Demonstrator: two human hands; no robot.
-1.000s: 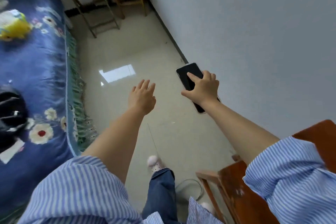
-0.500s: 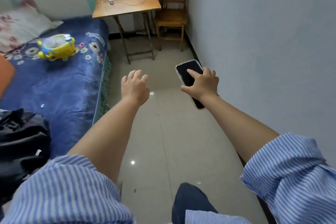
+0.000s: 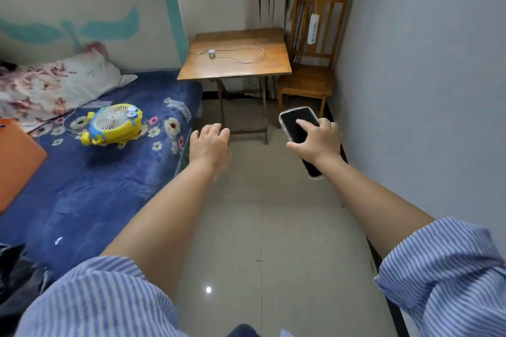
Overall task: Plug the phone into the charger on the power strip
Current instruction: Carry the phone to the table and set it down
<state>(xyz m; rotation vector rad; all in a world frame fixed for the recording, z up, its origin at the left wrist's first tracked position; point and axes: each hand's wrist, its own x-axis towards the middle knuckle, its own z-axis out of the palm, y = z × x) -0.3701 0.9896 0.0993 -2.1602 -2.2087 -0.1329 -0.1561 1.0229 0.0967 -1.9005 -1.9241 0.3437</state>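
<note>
My right hand [image 3: 319, 142] grips a black phone [image 3: 294, 124] in a clear case, screen up, held out over the floor near the right wall. My left hand [image 3: 209, 145] is stretched forward beside it, empty, fingers loosely apart. Far ahead, a white charger plug [image 3: 211, 54] with a coiled white cable [image 3: 246, 56] lies on a small wooden folding table [image 3: 262, 68]. A white power strip [image 3: 313, 29] hangs on the back of a wooden chair [image 3: 306, 82] in the corner, behind the table.
A bed with a blue flowered sheet [image 3: 90, 186] fills the left side, holding a yellow fan [image 3: 113, 124], a pillow [image 3: 54, 82] and an orange item [image 3: 16, 164]. The grey wall [image 3: 424, 90] runs along the right. Tiled floor [image 3: 260, 227] leads to the table.
The view has lifted from the floor to the far end of the room, bringing the table, chair and power strip into sight. Both arms stay stretched forward; the phone remains in my right hand.
</note>
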